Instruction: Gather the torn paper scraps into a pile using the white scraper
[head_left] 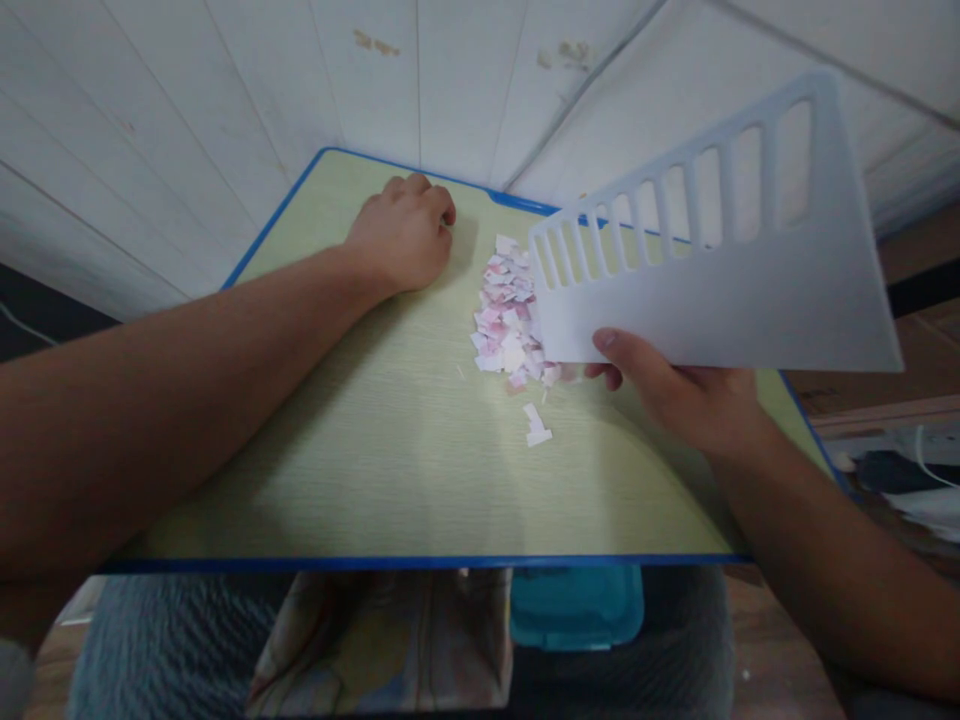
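Observation:
My right hand (675, 395) grips the lower edge of a white plastic panel (697, 310) with a row of slots along its top, its thumb on the front face. The panel is tilted above the table, and its left end overlaps a pile of small pink and white paper scraps (506, 310). Part of the pile is hidden behind it. One white scrap (536, 427) lies apart, nearer to me. On the tabletop left of the pile rests my left hand (405, 230), its fingers curled into a loose fist, with nothing visible in it.
The light wood-grain folding table (360, 450) has a blue edge and stands against a white plank wall (262, 90). A grey cable (589, 85) runs down the wall. Below the front edge are a patterned cloth bag (390, 640) and a teal plastic box (577, 605).

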